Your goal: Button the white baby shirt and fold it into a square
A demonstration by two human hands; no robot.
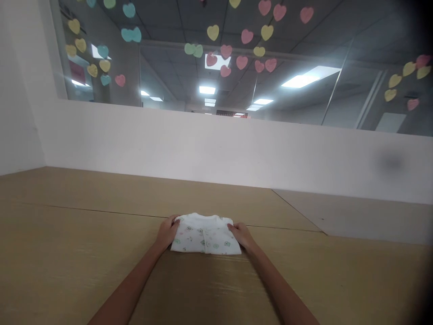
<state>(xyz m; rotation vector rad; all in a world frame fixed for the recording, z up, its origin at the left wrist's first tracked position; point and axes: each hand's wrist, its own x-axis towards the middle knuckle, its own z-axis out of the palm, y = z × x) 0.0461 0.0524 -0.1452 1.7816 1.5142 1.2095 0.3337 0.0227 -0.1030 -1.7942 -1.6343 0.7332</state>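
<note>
A small folded white garment (pixel 205 237), printed with green and pinkish figures, lies on the wooden surface in front of me. It looks like a baby shirt, with a neckline at the far edge and a front seam down its middle. My left hand (pixel 168 232) grips its upper left corner, thumb on top and fingers hidden behind and beneath. At the upper right corner, my right hand (pixel 241 234) holds the cloth in the same way, its thumb over the edge.
The tan wooden table (pixel 84 253) has seams across it and a grey section (pixel 372 221) at the far right. Behind it rises a white wall (pixel 203 149), with a window above bearing several heart-shaped notes (pixel 241 62). Another white wall (pixel 20 99) stands at the left.
</note>
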